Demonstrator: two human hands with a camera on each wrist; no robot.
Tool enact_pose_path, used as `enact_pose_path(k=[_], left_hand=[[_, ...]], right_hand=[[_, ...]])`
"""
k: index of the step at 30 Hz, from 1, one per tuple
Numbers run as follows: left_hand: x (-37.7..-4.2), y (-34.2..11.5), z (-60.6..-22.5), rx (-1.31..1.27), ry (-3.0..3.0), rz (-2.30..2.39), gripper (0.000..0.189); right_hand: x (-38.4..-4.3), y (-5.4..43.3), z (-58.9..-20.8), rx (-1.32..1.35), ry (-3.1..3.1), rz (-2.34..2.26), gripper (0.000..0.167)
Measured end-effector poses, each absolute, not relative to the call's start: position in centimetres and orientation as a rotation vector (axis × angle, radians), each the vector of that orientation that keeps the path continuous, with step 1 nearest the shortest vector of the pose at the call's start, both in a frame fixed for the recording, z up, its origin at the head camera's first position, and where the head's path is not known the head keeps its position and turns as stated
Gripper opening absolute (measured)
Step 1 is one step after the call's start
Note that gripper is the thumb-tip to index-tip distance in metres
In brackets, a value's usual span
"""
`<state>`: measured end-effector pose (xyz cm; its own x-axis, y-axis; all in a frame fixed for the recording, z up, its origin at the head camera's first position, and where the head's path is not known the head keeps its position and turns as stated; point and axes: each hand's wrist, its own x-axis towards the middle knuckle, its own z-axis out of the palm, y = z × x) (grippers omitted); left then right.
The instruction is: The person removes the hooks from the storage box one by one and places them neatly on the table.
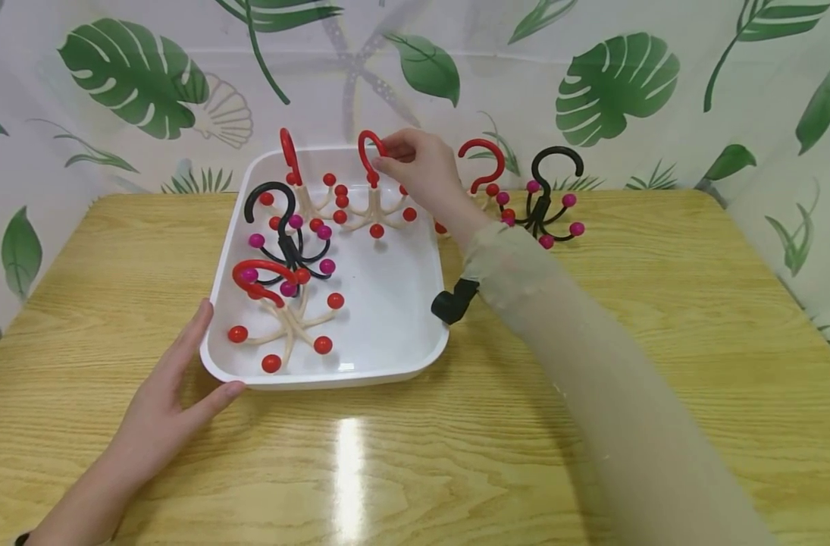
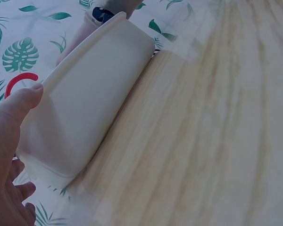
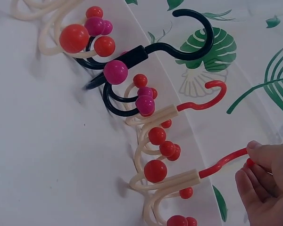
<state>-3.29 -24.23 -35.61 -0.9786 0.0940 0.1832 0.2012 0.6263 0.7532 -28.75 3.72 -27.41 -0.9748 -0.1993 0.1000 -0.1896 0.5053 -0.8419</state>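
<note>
My right hand (image 1: 421, 163) pinches the red hook of a beige hanger (image 1: 375, 199) between thumb and fingers. That hanger has curved arms tipped with red balls and stands upright at the back of the white tray (image 1: 387, 371). In the right wrist view its red hook (image 3: 221, 163) runs into the fingertips. My left hand (image 1: 162, 409) touches the tray's front left corner, thumb along the front and fingers along the left side. A black hanger (image 1: 288, 246) with magenta balls stands in the tray, between a back red-hooked hanger (image 1: 304, 199) and a front one (image 1: 290, 322).
Beyond the tray's right side, a red-hooked hanger (image 1: 483, 174) and a black hanger (image 1: 540, 206) stand on the wooden table (image 1: 660, 341). A patterned white backdrop (image 1: 496, 45) rises behind the table. A black wrist device (image 1: 455, 302) hangs by the right sleeve, over the tray's right rim.
</note>
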Motion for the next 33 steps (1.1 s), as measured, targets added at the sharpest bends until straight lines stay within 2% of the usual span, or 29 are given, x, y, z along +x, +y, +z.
enact_pose_path(k=[21, 33], left_hand=[[-3.5, -24.4, -35.8, -0.255, -2.72, -1.303, 0.091], [-3.5, -24.4, -35.7, -0.246, -2.717, -1.299, 0.091]], right_hand=[[-27.7, 3.5, -27.4, -0.385, 2.777, -1.554, 0.024], [-25.4, 5.2, -24.7, -0.485, 2.704, -1.803, 0.026]])
